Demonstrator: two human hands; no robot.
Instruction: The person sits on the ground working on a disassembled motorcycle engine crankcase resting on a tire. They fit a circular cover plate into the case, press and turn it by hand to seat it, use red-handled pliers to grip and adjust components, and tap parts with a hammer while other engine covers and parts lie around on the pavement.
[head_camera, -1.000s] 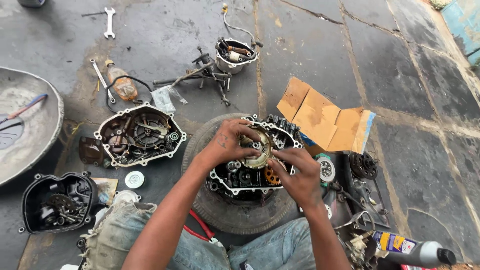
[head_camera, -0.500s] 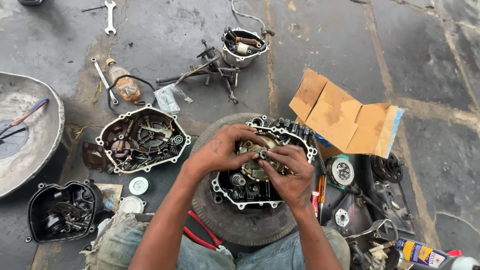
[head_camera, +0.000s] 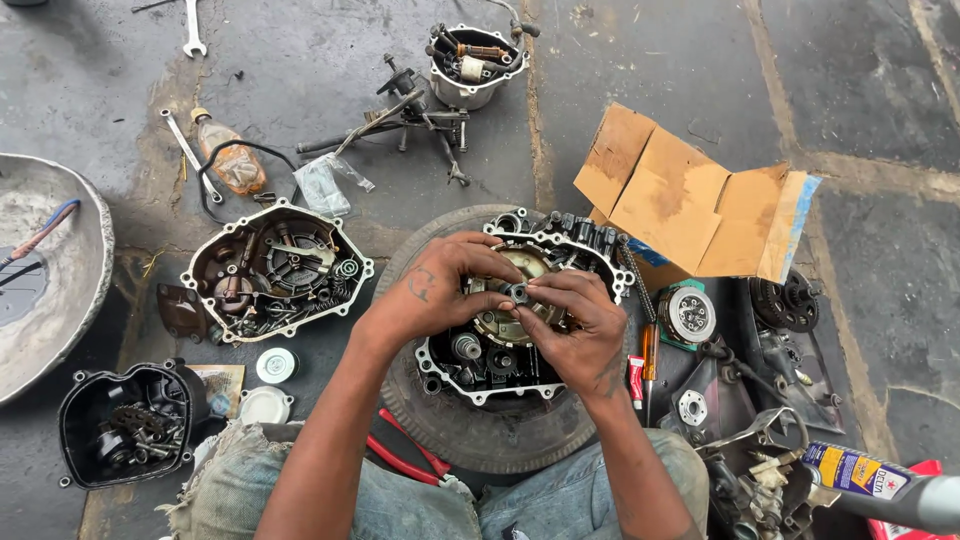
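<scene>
An open engine crankcase (head_camera: 600, 262) with gears inside lies on a black tyre (head_camera: 490, 440) on the ground in front of me. My left hand (head_camera: 435, 288) and my right hand (head_camera: 572, 325) meet over its middle. Both pinch a small round metal part (head_camera: 519, 292) between their fingertips, just above a brass-coloured round piece (head_camera: 495, 322) in the case. The hands hide much of the case's inside.
A second engine cover (head_camera: 275, 268) and a black cover (head_camera: 125, 422) lie left, by a grey metal basin (head_camera: 40, 290). An opened cardboard box (head_camera: 695, 200), clutch parts (head_camera: 688, 313), red pliers (head_camera: 405, 458), a spanner (head_camera: 192, 30) and a spray can (head_camera: 880, 480) surround the tyre.
The view has shifted, so everything sits further right and lower. My hands have closed in together over the crankcase's middle, fingertips now on the small round part.
</scene>
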